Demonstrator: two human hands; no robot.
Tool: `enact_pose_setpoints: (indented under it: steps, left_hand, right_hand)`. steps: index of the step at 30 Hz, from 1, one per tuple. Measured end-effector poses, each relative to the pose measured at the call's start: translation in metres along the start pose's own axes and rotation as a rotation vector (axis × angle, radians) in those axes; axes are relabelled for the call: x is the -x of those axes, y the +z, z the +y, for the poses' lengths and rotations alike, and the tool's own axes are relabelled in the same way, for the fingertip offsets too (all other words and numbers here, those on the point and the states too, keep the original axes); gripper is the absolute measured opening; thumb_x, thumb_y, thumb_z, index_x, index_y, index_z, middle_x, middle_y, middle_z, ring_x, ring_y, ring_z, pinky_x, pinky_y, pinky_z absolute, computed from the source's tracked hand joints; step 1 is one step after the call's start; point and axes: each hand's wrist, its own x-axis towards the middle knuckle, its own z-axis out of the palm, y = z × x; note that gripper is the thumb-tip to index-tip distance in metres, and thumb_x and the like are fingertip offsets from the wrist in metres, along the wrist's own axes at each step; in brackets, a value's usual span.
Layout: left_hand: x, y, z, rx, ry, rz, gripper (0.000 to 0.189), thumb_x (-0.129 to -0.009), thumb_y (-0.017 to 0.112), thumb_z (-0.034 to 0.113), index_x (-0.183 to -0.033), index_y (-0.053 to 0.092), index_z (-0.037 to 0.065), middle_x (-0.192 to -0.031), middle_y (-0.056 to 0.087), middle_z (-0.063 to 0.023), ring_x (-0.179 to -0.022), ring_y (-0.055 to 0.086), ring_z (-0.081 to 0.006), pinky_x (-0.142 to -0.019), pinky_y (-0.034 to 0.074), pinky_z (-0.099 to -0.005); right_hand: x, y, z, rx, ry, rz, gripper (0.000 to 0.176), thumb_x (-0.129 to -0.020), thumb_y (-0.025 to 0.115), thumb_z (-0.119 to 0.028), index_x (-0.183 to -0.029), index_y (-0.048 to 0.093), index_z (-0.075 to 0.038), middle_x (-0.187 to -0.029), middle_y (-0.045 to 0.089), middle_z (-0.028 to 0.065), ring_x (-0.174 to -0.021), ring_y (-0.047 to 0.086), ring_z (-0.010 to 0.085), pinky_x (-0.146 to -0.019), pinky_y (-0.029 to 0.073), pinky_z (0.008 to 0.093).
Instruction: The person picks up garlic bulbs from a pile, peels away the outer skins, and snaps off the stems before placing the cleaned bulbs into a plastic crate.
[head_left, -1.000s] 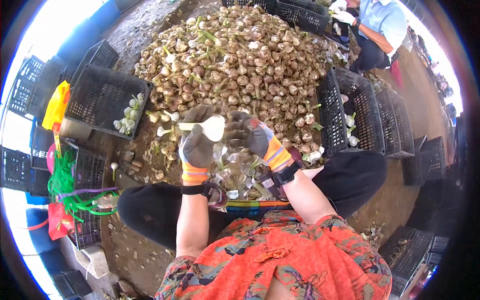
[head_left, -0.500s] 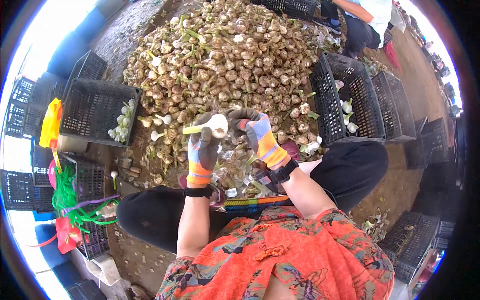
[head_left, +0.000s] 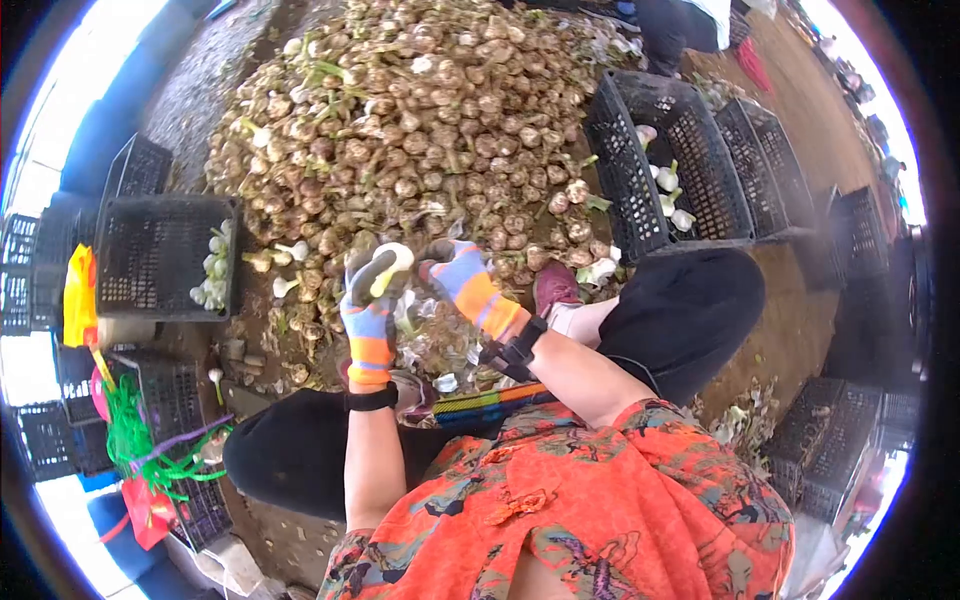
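My left hand (head_left: 372, 290), in a striped glove with dark fingers, is closed around a peeled white garlic bulb (head_left: 398, 260) with a pale green stem. Just right of the bulb is my right hand (head_left: 468, 280), gloved the same way, its dark fingers curled together. Whatever those fingers hold, if anything, is hidden. Beyond both hands spreads a big heap of garlic (head_left: 430, 140) with brownish, dirty skins. Loose skins (head_left: 440, 330) lie on the ground below the hands.
On the left a black crate (head_left: 120, 290) holds several white bulbs (head_left: 215, 270). Another black crate (head_left: 625, 160) with a few bulbs stands on the right. Green netting (head_left: 125, 420) hangs at the lower left. A co-worker's dark-clothed leg (head_left: 670, 35) shows at the top right.
The bulb in my left hand has moved left and tilted, its stem now pointing downward. My right hand has shifted left and slightly down. The camera view has also shifted.
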Motion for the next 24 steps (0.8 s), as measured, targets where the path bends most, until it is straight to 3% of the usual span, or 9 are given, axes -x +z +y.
enact_pose_setpoints:
  steps: [2, 4, 8, 10, 14, 18, 20, 22, 24]
  left_hand:
    - [-0.002, -0.016, -0.016, 0.212, -0.254, 0.110, 0.031, -0.079, 0.060, 0.001, -0.109, 0.055, 0.002, -0.104, 0.057, -0.0095, -0.091, 0.058, -0.0196, -0.080, 0.050, -0.0308]
    - [-0.007, -0.006, 0.002, 0.324, -0.327, 0.109, 0.037, -0.084, 0.059, 0.019, -0.116, 0.047, 0.005, -0.105, 0.056, -0.0124, -0.093, 0.058, -0.0234, -0.080, 0.051, -0.0359]
    - [-0.051, -0.077, 0.023, 0.366, 0.212, 0.178, 0.048, -0.084, 0.054, 0.033, -0.121, 0.044, 0.004, -0.119, 0.051, -0.0110, -0.108, 0.051, -0.0242, -0.093, 0.043, -0.0431]
    - [-0.042, -0.063, 0.079, 0.887, 0.142, 0.110, 0.051, -0.085, 0.054, 0.033, -0.124, 0.041, 0.002, -0.123, 0.048, -0.0173, -0.110, 0.050, -0.0260, -0.093, 0.043, -0.0396]
    - [-0.045, -0.068, 0.037, 0.664, -0.082, 0.182, 0.025, -0.084, 0.055, 0.024, -0.095, 0.054, 0.001, -0.097, 0.058, -0.0133, -0.095, 0.056, -0.0286, -0.089, 0.046, -0.0402]
    - [-0.017, -0.031, -0.045, 0.409, -0.743, 0.166, 0.037, -0.085, 0.053, 0.041, -0.103, 0.056, 0.008, -0.086, 0.060, -0.0105, -0.082, 0.057, -0.0269, -0.080, 0.046, -0.0455]
    - [-0.010, 0.008, -0.019, 0.407, -0.898, 0.148, 0.055, -0.084, 0.050, 0.048, -0.120, 0.044, 0.007, -0.106, 0.055, -0.0142, -0.090, 0.057, -0.0302, -0.079, 0.048, -0.0437]
    - [-0.015, 0.010, -0.005, 0.641, -0.773, -0.150, 0.056, -0.086, 0.054, 0.035, -0.128, 0.034, 0.005, -0.117, 0.050, -0.0156, -0.095, 0.057, -0.0290, -0.076, 0.051, -0.0388]
    - [-0.010, 0.014, 0.009, 0.532, -0.547, -0.033, 0.054, -0.083, 0.058, 0.024, -0.128, 0.036, 0.006, -0.114, 0.050, -0.0137, -0.091, 0.057, -0.0243, -0.074, 0.051, -0.0353]
  right_hand:
    - [-0.027, -0.008, 0.053, 0.239, 0.039, 0.027, 0.033, -0.067, 0.065, -0.019, -0.093, 0.064, 0.001, -0.084, 0.065, 0.0169, -0.079, 0.063, 0.0250, -0.071, 0.048, 0.0331]
    - [-0.022, -0.025, 0.044, 1.007, 0.167, -0.196, 0.038, -0.067, 0.062, -0.021, -0.100, 0.062, -0.003, -0.098, 0.061, 0.0210, -0.094, 0.059, 0.0297, -0.081, 0.046, 0.0366]
    - [-0.029, -0.102, 0.061, 1.174, 0.293, 0.249, 0.047, -0.069, 0.056, -0.018, -0.115, 0.054, -0.012, -0.121, 0.049, 0.0203, -0.108, 0.050, 0.0349, -0.088, 0.043, 0.0360]
    - [-0.040, -0.143, 0.062, 1.330, 0.345, 0.354, 0.048, -0.070, 0.055, -0.017, -0.117, 0.053, -0.014, -0.123, 0.048, 0.0175, -0.110, 0.048, 0.0353, -0.091, 0.041, 0.0381]
    - [-0.041, -0.169, 0.082, 1.415, 0.474, 0.219, 0.049, -0.070, 0.057, -0.024, -0.118, 0.052, -0.013, -0.118, 0.052, 0.0180, -0.109, 0.050, 0.0328, -0.093, 0.039, 0.0399]
    - [-0.043, -0.112, 0.054, 0.783, -0.172, 0.220, 0.035, -0.068, 0.062, -0.019, -0.101, 0.062, -0.010, -0.106, 0.058, 0.0180, -0.100, 0.055, 0.0313, -0.083, 0.045, 0.0356]
    - [-0.035, -0.063, 0.024, 0.671, -0.447, 0.056, 0.035, -0.066, 0.062, -0.009, -0.101, 0.061, -0.006, -0.104, 0.059, 0.0156, -0.097, 0.056, 0.0272, -0.084, 0.045, 0.0352]
    - [-0.015, -0.031, -0.007, 0.044, -0.368, -0.435, 0.031, -0.069, 0.064, -0.002, -0.100, 0.058, -0.001, -0.099, 0.062, 0.0103, -0.084, 0.059, 0.0178, -0.080, 0.046, 0.0291]
    - [0.000, -0.014, -0.039, -0.398, -0.239, -0.386, 0.030, -0.075, 0.060, -0.002, -0.105, 0.057, 0.002, -0.105, 0.059, 0.0111, -0.092, 0.058, 0.0179, -0.080, 0.047, 0.0290]
